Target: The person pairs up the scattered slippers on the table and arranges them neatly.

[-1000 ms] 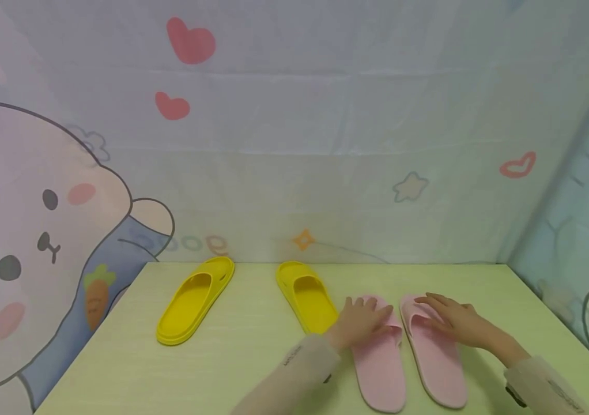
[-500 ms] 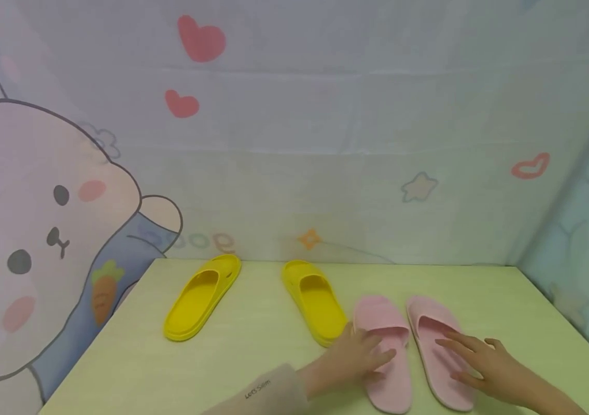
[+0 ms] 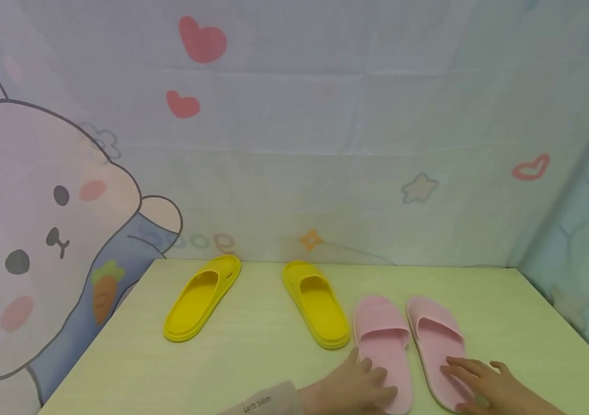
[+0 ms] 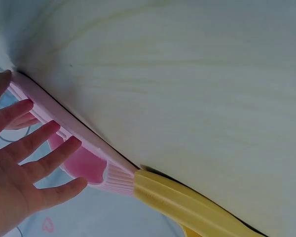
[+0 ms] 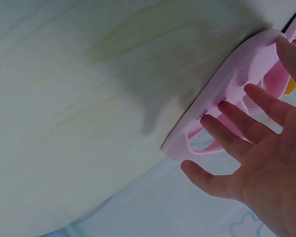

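Note:
Two pink slippers lie side by side on the pale table, toes pointing away. Over the heel half of the left pink slipper (image 3: 382,317) is my left hand (image 3: 354,389), fingers spread; in the left wrist view its fingertips reach along that slipper's side edge. My right hand (image 3: 497,386) is at the heel half of the right pink slipper (image 3: 434,317). In the right wrist view the right hand's fingers (image 5: 229,136) are extended and spread beside the slipper's edge. Neither hand grips anything.
A yellow slipper (image 3: 317,305) lies just left of the pink pair, near the left pink one's toe. Its mate, another yellow slipper (image 3: 203,297), is farther left, angled outward. A printed cloth backdrop (image 3: 294,144) rises behind the table (image 3: 222,369).
Both hands have drawn back from the toe straps toward the heels of the pink slippers, uncovering the straps. The slippers stay in place on the table; the head view has shifted slightly.

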Available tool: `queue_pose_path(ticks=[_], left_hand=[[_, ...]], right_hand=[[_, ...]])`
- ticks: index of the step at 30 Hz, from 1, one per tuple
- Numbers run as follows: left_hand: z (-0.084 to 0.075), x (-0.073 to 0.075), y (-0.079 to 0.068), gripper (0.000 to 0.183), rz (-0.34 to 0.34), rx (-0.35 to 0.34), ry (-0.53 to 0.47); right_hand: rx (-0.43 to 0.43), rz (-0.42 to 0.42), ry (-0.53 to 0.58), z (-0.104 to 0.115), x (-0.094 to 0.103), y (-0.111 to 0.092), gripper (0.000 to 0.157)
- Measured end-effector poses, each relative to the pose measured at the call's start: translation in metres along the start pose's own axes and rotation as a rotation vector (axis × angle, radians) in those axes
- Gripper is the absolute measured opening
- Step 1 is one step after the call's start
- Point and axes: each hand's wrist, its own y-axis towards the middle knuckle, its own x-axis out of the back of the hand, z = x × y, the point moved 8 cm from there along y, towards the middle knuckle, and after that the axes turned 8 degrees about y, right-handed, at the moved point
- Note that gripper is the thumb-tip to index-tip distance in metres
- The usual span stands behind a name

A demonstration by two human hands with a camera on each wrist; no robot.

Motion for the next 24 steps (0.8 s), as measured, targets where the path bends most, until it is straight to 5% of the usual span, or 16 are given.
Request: queue_pose_path(ticks=[8,15,22,24], left_hand=[[0.006,-0.003,0.005,0.02,0.025,0.042,-0.052],[0.014,-0.008,0.013,0.016,0.051,0.079,-0.051],[0.026,-0.012,0.019,0.02,0.11,0.133,-0.01],[0.029,-0.013,0.02,0.02,0.102,0.141,0.007]], right_hand=[[-0.079,0.089,0.077,-0.002,-0.004,0.004,0.051],[-0.24,0.279,0.179,-0.007,-0.012,0.014,0.061],[-0.04,0.009,0.056,-0.002,0.002,0.025,0.051],[-0.027,-0.012,0.044,-0.005,0.002,0.028,0.051]])
